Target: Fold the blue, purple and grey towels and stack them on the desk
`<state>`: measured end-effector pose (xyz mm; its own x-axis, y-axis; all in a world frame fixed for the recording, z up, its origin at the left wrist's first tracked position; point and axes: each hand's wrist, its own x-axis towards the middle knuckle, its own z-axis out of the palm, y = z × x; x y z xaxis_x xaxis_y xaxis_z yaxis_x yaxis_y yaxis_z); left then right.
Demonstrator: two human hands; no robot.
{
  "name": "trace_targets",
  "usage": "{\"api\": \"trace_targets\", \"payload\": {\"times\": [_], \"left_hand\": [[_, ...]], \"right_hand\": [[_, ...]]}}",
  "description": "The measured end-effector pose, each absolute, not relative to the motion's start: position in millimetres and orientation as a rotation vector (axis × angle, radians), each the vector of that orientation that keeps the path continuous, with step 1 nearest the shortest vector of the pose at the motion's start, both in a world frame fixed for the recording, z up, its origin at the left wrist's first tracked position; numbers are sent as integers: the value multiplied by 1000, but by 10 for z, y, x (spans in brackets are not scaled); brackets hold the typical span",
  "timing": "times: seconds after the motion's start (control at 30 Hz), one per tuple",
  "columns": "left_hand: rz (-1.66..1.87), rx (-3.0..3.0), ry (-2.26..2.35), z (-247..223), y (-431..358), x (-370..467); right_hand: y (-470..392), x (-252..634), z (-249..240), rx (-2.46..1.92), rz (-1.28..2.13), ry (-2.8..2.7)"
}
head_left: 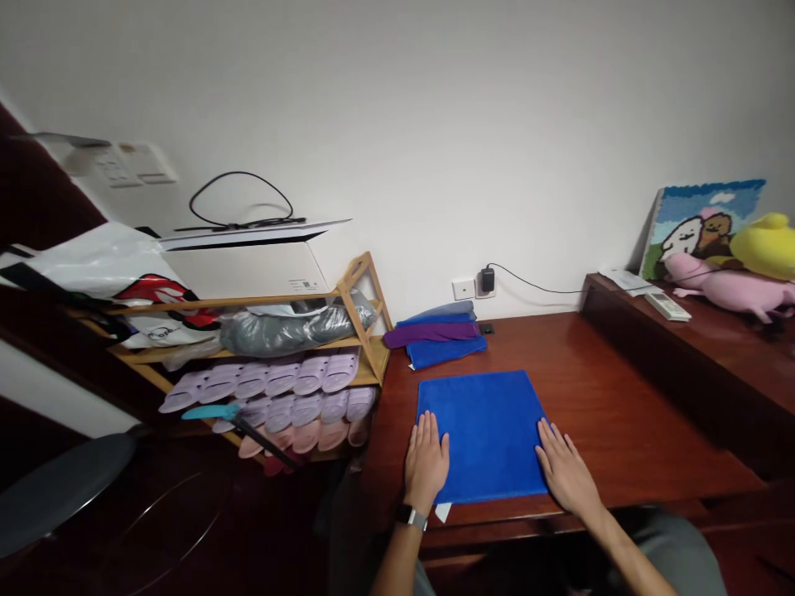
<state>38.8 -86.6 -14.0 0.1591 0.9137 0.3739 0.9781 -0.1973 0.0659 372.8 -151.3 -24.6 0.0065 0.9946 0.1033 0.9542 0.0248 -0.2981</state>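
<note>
A blue cloth (488,439) lies spread flat in a near-square on the reddish-brown wooden desk (621,406). On its left edge my left hand (427,459) rests palm down, fingers stretched out, with a watch on the wrist. My right hand (566,468) lies flat over the right edge, its fingers extended. Neither hand grips anything. A small white tag (443,512) sticks out at the cloth's lower left corner. Behind it, near the wall, is a pile of folded cloths (438,334) in blue, purple and grey.
A wooden rack (366,352) with several pairs of slippers (279,377) stands left of the desk. A black charger (488,280) is plugged into the wall. On the raised right shelf are a remote (668,306), a pink plush toy (733,290) and a picture (701,223).
</note>
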Motion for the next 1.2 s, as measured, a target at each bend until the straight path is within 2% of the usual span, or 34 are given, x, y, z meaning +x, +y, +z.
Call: {"api": "trace_targets", "payload": {"times": [0.13,0.4,0.5,0.67,0.77,1.2], "left_hand": [[-497,-2304,-1806,-48,-902,617],[-544,-2750,-1514,44,-1158,1943],[-507,-2701,-1579,32,-1185,1659],[-472,-2398,-1802,-35,-1348,454],[-482,-2305,-1817,-75,-1474,45],[-528,-2265,-1789,-75,-1513,20]], "right_hand": [[-1497,3703,-189,-2004,231,-2005],[-1503,3721,-169,-2000,237,-2047],[-1508,3726,-193,-2000,233,-2044],[-1506,3729,-213,-1986,219,-2024],[-1503,3728,-224,-1989,193,-2024],[-1874,3753,-416,-1903,91,-2010]]}}
